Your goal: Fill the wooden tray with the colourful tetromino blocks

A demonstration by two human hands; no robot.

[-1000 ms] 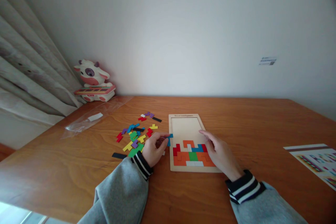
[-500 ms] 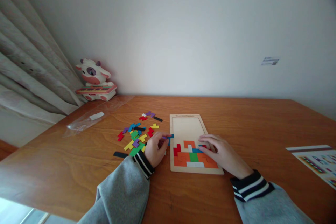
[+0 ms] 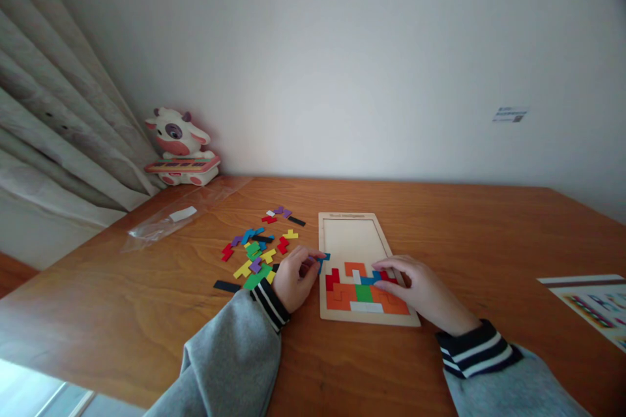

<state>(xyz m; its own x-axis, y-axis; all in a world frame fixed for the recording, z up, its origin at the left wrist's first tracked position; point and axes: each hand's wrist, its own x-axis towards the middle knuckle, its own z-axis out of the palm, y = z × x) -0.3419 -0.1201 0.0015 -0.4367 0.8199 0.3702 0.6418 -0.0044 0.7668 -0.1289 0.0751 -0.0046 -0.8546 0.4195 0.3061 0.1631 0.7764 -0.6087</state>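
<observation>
Supporting board [image 3: 346, 238], wooden table [image 3: 464, 228], pale wall [image 3: 342, 78]

The left hand [image 3: 296, 279] partly hides a blue piece [image 3: 327, 257], its full shape perhaps unclear.

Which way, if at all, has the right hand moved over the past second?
Yes: judged against the wooden tray, the right hand has shifted toward the tray's near edge, its index fingertip now lower along the board.

The person's left hand [image 3: 295, 280] pinched a blue piece [image 3: 326, 257] at the wooden board [image 3: 348, 238]'s left edge; the right hand [image 3: 418, 287] curved openly over coloured pieces [image 3: 363, 294] there.
</observation>
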